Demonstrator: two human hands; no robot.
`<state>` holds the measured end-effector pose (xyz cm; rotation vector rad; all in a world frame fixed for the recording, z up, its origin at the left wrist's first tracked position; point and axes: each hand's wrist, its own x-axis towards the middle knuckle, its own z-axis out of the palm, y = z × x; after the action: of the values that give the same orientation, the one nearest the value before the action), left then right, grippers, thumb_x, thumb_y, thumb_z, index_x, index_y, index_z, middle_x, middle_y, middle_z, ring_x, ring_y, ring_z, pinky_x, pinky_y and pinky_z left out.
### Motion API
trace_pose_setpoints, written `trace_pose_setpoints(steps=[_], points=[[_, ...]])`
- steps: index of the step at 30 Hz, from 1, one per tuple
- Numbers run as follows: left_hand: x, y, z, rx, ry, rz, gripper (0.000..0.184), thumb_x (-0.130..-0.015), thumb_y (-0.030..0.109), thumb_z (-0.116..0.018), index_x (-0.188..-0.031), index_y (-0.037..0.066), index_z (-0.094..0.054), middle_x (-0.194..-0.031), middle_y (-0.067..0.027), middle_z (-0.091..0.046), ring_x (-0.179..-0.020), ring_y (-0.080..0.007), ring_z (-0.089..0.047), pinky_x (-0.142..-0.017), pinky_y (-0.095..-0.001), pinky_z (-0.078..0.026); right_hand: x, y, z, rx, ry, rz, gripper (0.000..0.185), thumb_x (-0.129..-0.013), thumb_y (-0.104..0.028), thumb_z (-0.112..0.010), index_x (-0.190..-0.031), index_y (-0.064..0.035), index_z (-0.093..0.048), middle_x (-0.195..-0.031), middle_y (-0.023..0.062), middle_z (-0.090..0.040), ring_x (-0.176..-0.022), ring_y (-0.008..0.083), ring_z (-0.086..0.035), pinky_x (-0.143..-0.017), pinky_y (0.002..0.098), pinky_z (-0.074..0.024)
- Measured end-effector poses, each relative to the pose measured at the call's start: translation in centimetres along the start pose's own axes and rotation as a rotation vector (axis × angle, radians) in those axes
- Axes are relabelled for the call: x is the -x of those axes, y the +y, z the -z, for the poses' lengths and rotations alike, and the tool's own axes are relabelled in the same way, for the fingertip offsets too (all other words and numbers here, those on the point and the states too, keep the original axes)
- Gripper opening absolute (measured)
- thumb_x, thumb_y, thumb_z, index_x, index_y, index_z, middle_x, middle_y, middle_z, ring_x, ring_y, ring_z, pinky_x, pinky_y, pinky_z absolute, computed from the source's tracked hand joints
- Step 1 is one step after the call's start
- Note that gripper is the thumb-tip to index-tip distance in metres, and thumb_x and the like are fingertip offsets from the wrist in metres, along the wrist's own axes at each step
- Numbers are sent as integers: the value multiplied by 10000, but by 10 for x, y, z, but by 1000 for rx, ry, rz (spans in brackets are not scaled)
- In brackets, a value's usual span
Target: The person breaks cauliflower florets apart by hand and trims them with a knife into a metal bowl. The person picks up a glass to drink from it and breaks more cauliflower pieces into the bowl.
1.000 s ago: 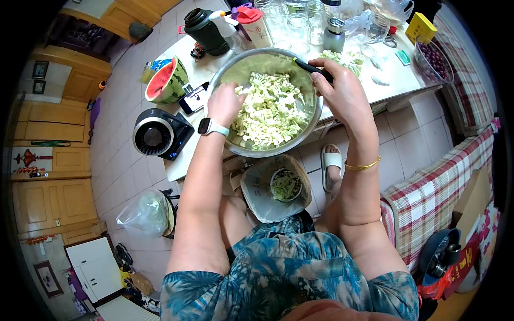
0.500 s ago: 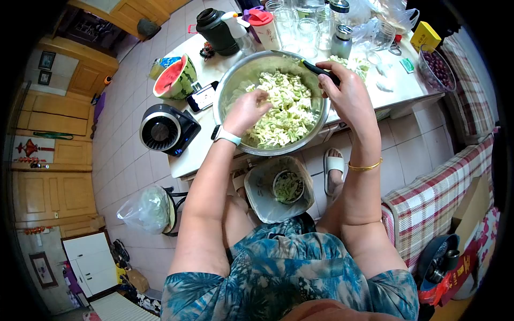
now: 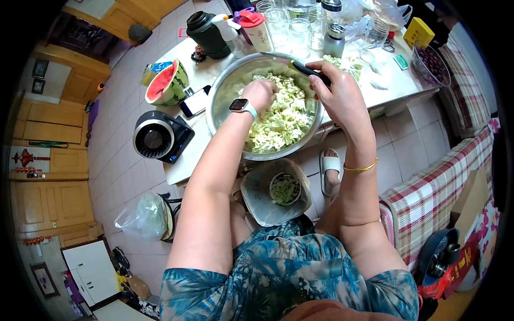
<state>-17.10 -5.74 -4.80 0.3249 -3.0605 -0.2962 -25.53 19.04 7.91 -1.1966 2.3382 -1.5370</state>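
A wide metal bowl [image 3: 220,120] at the table's front edge holds a heap of pale green chopped vegetable pieces [image 3: 286,120]. My left hand [image 3: 259,95], with a watch on its wrist, reaches into the bowl onto the heap; its fingers are bent together, and whatever they may hold is hidden. Above the bowl's right rim, my right hand [image 3: 334,88] grips a knife [image 3: 308,70] by its black handle, the blade lying toward the bowl's far rim. More pale green pieces [image 3: 345,65] lie on the table behind my right hand.
Left of the bowl are a phone [image 3: 195,101], a cut watermelon [image 3: 171,85] and a black fan [image 3: 155,136]. Glass jars [image 3: 300,35], a red-lidded cup [image 3: 254,32] and a dark flask [image 3: 206,35] stand behind. A lined bin [image 3: 257,187] sits below; grapes [image 3: 430,63] are at right.
My left hand has moved right, from the bowl's left side onto the middle of the heap. My right hand still holds the knife near the right rim. The view has shifted slightly.
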Motion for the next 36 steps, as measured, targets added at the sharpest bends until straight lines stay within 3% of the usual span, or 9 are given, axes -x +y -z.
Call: trace_pose_setpoints(steps=[5, 8, 10, 16, 22, 26, 30, 33, 36], points=[[16, 4, 22, 413, 202, 227, 254, -937, 221, -718, -1094, 28, -769, -939, -205, -756, -858, -366, -734, -816, -444, -574, 1, 5, 7, 54, 1, -30, 264, -972, -186, -666, -1167, -19, -726, -965, 246, -743, -910, 427, -716, -822, 473, -563], [37, -5, 24, 839, 245, 360, 259, -1015, 194, -690, -1039, -59, -741, -915, -122, -776, -801, -174, -701, -781, -329, -556, 2, 12, 6, 91, -26, -70, 266, -964, -189, -670, -1167, -27, -731, -970, 240, -748, -917, 423, -719, -833, 477, -565], [64, 13, 45, 980, 254, 435, 236, -1028, 159, -680, -1050, -70, -734, -945, -84, -774, -840, -127, -693, -785, -298, -554, 3, 12, 0, 115, -52, -71, 266, -961, -189, -671, -1167, -33, -734, -973, 238, -750, -923, 421, -721, -840, 481, -567], [125, 36, 36, 1171, 607, 404, 226, -990, 90, -748, -1160, -51, -697, -997, -82, -762, -896, -135, -711, -827, -262, -563, 11, 18, -38, 290, -201, 30, 249, -944, -139, -650, -1178, -98, -724, -1019, 213, -751, -969, 407, -720, -860, 507, -573], [135, 58, 34, 913, 825, 436, 197, -907, 70, -816, -1078, 9, -739, -952, -57, -754, -835, -88, -672, -663, -245, -506, 25, 33, -77, 416, -237, 126, 278, -884, -9, -667, -1155, -65, -694, -1096, 182, -711, -1032, 409, -690, -901, 502, -549], [138, 59, 48, 811, 816, 437, 188, -893, 58, -827, -1057, 23, -744, -946, -39, -747, -809, -90, -652, -688, -242, -492, 27, 29, -81, 498, -328, 119, 268, -857, -23, -707, -1125, -32, -698, -1063, 197, -706, -1035, 406, -685, -895, 499, -546], [137, 62, 47, 652, 889, 340, 183, -862, 37, -832, -1006, 42, -719, -963, -43, -725, -816, -125, -662, -687, -265, -487, 26, 7, -88, 402, -156, 311, 178, -866, -82, -721, -1024, 0, -724, -922, 203, -723, -878, 403, -717, -788, 468, -575], [137, 64, 43, 550, 910, 244, 224, -837, 12, -821, -1017, 56, -696, -983, -56, -709, -852, -170, -673, -686, -291, -503, 24, -12, -103, -250, -373, -105, 281, -984, -232, -743, -1074, 34, -755, -905, 189, -769, -782, 240, -736, -738, 360, -571], [136, 66, 39, 480, 899, 198, 226, -830, 1, -811, -1017, 54, -696, -985, -56, -711, -865, -190, -676, -690, -303, -509, 30, -19, -115, -237, -288, -101, 286, -987, -248, -745, -1011, 37, -739, -809, 140, -746, -739, 177, -704, -702, 338, -553]])
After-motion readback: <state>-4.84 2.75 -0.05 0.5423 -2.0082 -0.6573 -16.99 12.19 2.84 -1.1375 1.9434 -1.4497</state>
